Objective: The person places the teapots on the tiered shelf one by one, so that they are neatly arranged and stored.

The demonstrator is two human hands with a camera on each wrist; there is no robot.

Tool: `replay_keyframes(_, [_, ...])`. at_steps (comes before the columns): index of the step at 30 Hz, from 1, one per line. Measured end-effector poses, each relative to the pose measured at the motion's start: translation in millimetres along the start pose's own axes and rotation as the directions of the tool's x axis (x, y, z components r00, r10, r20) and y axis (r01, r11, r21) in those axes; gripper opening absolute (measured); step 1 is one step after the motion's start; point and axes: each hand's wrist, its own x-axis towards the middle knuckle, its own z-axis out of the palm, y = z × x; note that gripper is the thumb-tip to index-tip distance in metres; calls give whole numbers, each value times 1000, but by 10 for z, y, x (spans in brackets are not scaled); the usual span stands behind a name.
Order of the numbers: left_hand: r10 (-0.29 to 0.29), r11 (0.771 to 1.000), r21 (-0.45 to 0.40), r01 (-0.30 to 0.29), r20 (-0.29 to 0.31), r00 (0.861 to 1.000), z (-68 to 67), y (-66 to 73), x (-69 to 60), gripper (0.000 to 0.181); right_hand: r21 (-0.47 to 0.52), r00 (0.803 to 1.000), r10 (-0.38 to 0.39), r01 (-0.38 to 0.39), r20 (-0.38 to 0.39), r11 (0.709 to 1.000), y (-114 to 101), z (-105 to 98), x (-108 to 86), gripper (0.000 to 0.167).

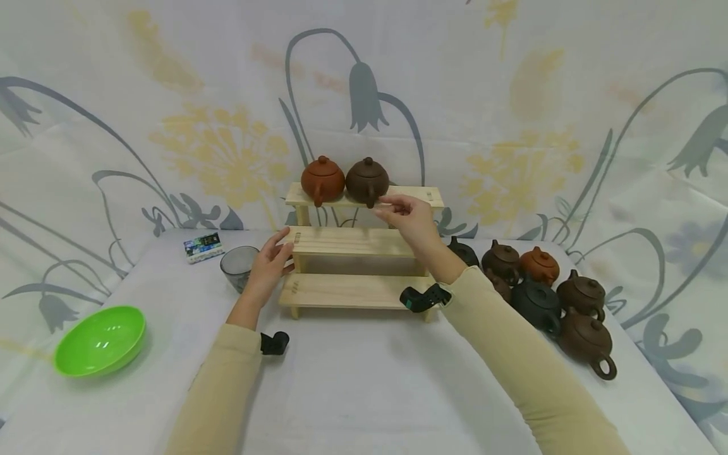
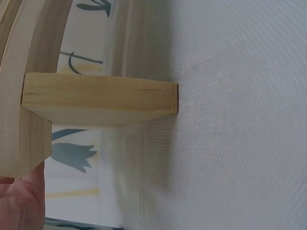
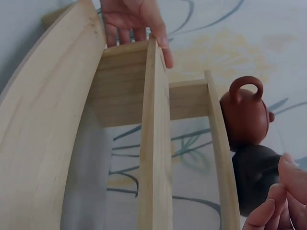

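A three-tier wooden stand holds a reddish-brown teapot and a dark brown teapot side by side on its top board. My right hand has its thumb and fingertips at the dark teapot's handle, pinching it; the right wrist view shows the same fingers beside the dark teapot. At the stand's left end, my left hand grips the middle board's edge, its fingers spread around the board's end. Only part of that hand shows in the left wrist view.
Several brown, black and reddish teapots stand grouped right of the stand, beside my right forearm. Left of the stand are a grey glass cup, a small printed box and a bright green bowl. A patterned cloth hangs behind.
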Motion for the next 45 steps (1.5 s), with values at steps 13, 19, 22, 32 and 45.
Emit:
replay_keyframes(13, [-4,1000,2,4,13,1000,3,15,-23,54,-61,999,-27,28,19,998,141,-499,-285,36])
replay_keyframes(19, [4,1000,-4,-4,17,1000,-7,-2,-14,55,-72,1000,-25,25,5,997,223,-705,-423,37])
replay_keyframes(22, [4,1000,-2,-4,12,1000,-6,1,-12,55,-88,1000,-5,3,-16,996,266,-799,-492,38])
replay_keyframes(32, [0,1000,7,0,16,1000,-2,19,-15,55,-135,994,69,-80,-84,988,378,-1042,-726,43])
replay_keyframes(45, [3,1000,-6,-3,12,1000,-1,15,-16,54,-174,972,160,-190,-171,966,681,-1210,-1101,50])
